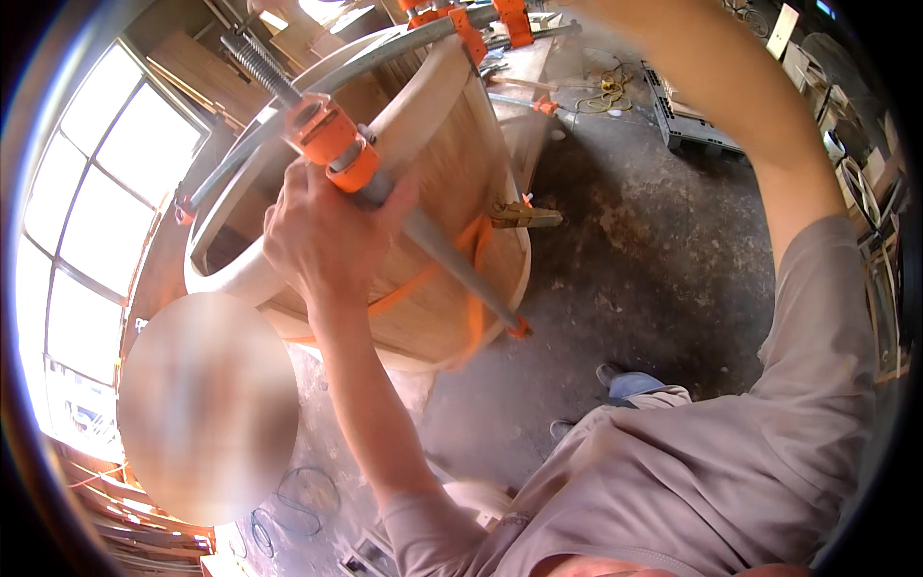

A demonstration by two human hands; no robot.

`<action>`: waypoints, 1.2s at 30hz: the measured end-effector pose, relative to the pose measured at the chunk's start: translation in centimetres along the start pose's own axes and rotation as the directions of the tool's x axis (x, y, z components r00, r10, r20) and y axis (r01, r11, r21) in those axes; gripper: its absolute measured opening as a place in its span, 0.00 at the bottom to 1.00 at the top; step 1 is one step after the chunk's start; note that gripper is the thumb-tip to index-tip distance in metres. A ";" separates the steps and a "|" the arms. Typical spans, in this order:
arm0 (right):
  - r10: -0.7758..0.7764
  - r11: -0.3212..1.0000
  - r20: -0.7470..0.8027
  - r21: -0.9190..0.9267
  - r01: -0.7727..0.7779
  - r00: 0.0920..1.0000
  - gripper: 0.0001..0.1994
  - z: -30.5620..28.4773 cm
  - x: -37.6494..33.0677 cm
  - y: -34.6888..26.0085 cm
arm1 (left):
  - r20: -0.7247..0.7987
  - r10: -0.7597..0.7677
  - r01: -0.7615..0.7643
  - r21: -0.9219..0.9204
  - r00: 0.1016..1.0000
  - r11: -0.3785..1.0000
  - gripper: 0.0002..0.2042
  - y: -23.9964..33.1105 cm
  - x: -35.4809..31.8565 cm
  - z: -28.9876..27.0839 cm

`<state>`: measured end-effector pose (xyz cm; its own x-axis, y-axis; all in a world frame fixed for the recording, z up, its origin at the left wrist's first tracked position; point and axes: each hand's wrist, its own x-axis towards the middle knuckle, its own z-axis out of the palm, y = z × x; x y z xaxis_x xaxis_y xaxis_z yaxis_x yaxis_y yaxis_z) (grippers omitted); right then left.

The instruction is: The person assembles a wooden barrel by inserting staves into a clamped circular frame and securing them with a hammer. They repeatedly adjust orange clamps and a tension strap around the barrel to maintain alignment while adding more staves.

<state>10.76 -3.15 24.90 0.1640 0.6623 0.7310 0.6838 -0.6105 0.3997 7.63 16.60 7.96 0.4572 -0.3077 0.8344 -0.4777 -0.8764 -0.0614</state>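
My left hand [332,236] is closed around the grey pipe of a bar clamp [452,260], just below its orange jaw [325,130]. A threaded screw [260,67] sticks up past that jaw, and the pipe slants down to an orange end piece. Right behind it stands a large, curved wooden body [433,144] with a thick pale rim and an orange strap [476,322] across its side. My right forearm [740,96] stretches up and leaves the picture at the top edge; the hand is out of sight.
More orange clamps [514,21] sit along the far rim. A small brownish clamp or block [524,216] juts from the wooden side. On the dark concrete floor [644,260] lie a yellow cord [611,91] and a black pallet [687,125]. A blurred disc covers the lower left.
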 end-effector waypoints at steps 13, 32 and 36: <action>0.000 0.931 0.073 0.364 -0.027 0.997 0.24 2.7 2.9 -3.2 | 0.048 -0.078 0.077 0.020 0.996 0.997 0.31 -0.7 -0.7 -1.2; -0.107 0.994 0.020 0.013 0.107 0.994 0.05 6.2 5.0 -5.5 | 0.088 -0.192 0.189 0.035 0.978 0.981 0.30 1.7 -2.0 -0.9; 0.038 0.989 0.154 0.138 -0.059 0.987 0.04 4.5 4.1 -6.6 | 0.008 -0.347 0.338 0.200 0.938 0.920 0.31 0.6 -3.9 0.7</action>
<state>10.15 5.52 22.76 0.2972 0.6977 0.6519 0.7644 -0.5830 0.2754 6.08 17.02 4.33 0.6006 0.0124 0.7994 -0.1349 -0.9840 0.1166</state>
